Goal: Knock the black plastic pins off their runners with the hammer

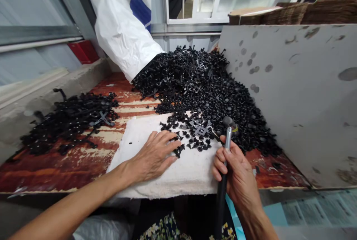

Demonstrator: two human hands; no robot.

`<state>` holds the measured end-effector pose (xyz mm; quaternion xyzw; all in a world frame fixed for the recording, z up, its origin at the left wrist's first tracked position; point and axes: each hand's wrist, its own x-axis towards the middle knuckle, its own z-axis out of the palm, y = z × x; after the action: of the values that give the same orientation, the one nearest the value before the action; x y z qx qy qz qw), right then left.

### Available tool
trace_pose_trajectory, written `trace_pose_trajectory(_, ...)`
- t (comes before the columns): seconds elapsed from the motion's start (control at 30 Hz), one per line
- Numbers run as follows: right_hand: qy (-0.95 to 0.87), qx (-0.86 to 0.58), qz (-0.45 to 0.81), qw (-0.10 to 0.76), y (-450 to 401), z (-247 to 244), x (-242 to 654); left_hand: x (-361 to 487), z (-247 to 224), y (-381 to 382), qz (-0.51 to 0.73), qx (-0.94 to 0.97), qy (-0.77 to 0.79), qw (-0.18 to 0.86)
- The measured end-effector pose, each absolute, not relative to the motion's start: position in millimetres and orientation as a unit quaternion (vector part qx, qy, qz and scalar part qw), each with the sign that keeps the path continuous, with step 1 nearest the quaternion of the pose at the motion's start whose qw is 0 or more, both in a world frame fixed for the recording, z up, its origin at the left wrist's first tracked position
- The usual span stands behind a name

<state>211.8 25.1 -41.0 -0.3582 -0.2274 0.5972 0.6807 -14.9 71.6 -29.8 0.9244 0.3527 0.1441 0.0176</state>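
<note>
My right hand (232,167) is wrapped around a hammer (229,136) with a metal shaft and a black grip. The hammer's small head points away from me, over the near edge of the big black heap. On the white cloth pad (167,182), my left hand (156,154) lies palm down with its fingers spread. Its fingertips touch a scatter of small black plastic parts (199,143), which look like round-headed pegs. Among them lie some grey branching pieces (200,128). What may be beneath the left fingers is hidden.
A large heap of black parts (195,80) spills from a white sack (122,35). At left lies a smaller pile of black branching pieces (75,117) on the worn red-brown tabletop (83,165). A grey spotted board (292,95) stands along the right side, with stacked cardboard (312,13) behind.
</note>
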Motion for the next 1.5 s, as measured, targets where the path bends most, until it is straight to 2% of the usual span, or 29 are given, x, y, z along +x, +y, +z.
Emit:
trace_pose_trajectory(0.23,-0.228,-0.361,0.603,0.674,24.8,-40.4,214.7,-63.3,-26.6,48.2,0.174,0.910,0.377,0.000)
trace_pose_trajectory(0.43,-0.238,-0.377,0.594,0.670,23.9,-38.3,213.0,-42.4,-19.8,64.1,0.205,0.893,0.402,0.008)
trace_pose_trajectory(0.6,-0.246,-0.391,0.586,0.666,22.4,-36.4,211.9,-20.7,-20.6,93.2,0.142,0.919,0.366,0.028)
trace_pose_trajectory(0.77,-0.240,-0.395,0.591,0.661,22.4,-38.0,213.6,-56.8,-27.1,93.1,0.163,0.898,0.408,0.035)
trace_pose_trajectory(0.9,-0.242,-0.398,0.593,0.656,24.0,-38.4,213.5,-86.4,-27.2,86.1,0.175,0.864,0.473,-0.006)
trace_pose_trajectory(1.2,-0.256,-0.408,0.582,0.655,23.9,-37.4,211.5,-53.3,-26.3,98.5,0.149,0.901,0.407,0.000)
trace_pose_trajectory(1.5,-0.259,-0.407,0.591,0.646,24.2,-36.1,212.4,-74.5,-27.6,80.0,0.199,0.868,0.455,0.019)
